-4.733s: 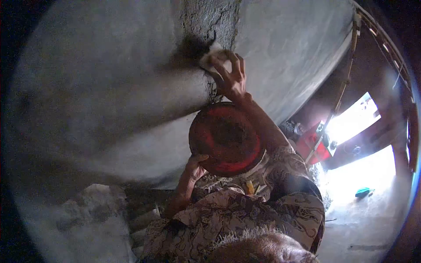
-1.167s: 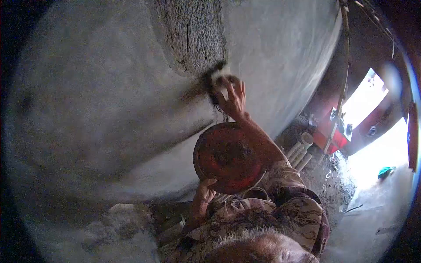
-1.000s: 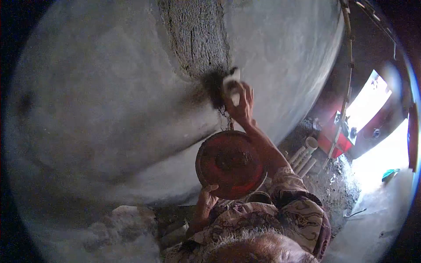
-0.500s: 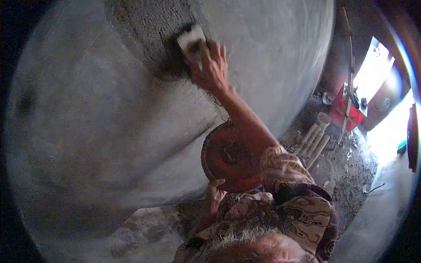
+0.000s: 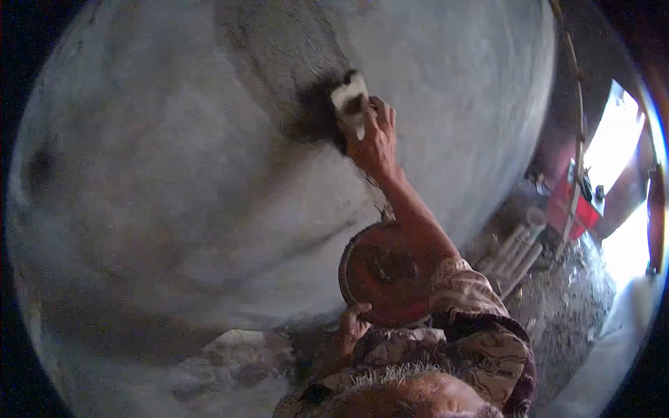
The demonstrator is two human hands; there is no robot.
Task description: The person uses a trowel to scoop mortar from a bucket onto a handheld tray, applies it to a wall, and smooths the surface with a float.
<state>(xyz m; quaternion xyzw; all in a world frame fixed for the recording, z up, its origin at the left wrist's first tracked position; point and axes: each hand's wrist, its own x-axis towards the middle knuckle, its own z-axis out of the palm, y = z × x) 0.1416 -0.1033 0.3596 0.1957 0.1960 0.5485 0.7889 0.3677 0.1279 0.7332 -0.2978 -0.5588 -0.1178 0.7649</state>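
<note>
My right hand (image 5: pixel 374 143) is closed on a pale, flat block-like tool (image 5: pixel 350 101), which is pressed to the grey wall (image 5: pixel 174 195) at the lower end of a darker, rough patch of wet plaster (image 5: pixel 282 52). Below that arm, my left hand (image 5: pixel 354 324) grips the rim of a round reddish-brown pan (image 5: pixel 383 268), its thumb over the edge. A little dark material lies in the pan. The sleeve partly covers the pan's right side.
A long thin pole (image 5: pixel 578 118) leans at the right beside a red container (image 5: pixel 568 205). Several pale tubes (image 5: pixel 517 258) lie on the littered ground (image 5: pixel 561 299). Bright light enters at the far right.
In the picture, both hands, the tool and the pan sit lower and further right; the wall patch and the objects at the right have shifted likewise. Both grips are unchanged.
</note>
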